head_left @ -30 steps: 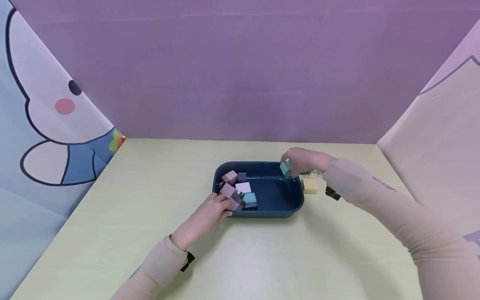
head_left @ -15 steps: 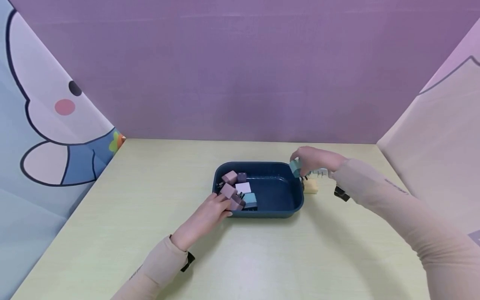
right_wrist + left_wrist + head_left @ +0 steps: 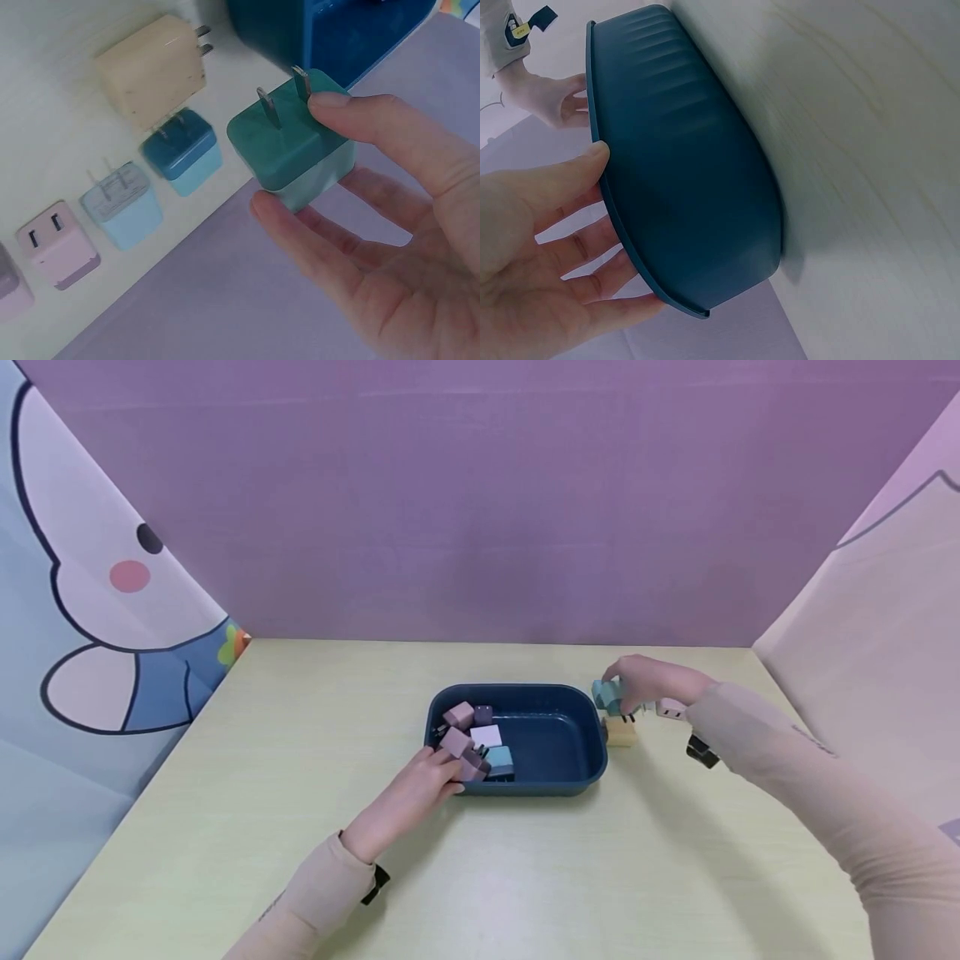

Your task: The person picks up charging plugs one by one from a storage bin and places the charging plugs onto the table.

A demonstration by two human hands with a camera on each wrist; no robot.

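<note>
My left hand (image 3: 420,781) holds the near-left rim of a dark blue plastic bin (image 3: 690,172), thumb outside and fingers over the edge. To the right of the bin, my right hand (image 3: 648,681) pinches a green charger plug (image 3: 292,139) between thumb and fingers, its two metal prongs facing up in the right wrist view. Inside the bin's left part lie several charger plugs, among them a pink one (image 3: 459,716), a white one (image 3: 487,735) and a light blue one (image 3: 500,760).
Beside the bin's right end, a yellow charger plug (image 3: 154,67) lies on the table (image 3: 300,735). A row continues with a blue plug (image 3: 182,152), a pale blue one (image 3: 124,206), a pink one (image 3: 60,244) and another partly cut off. A purple backdrop (image 3: 480,502) rises behind.
With the green charger plug, my right hand has moved rightward from over the bin's right end to above the table beside it. My left hand stays on the rim.
</note>
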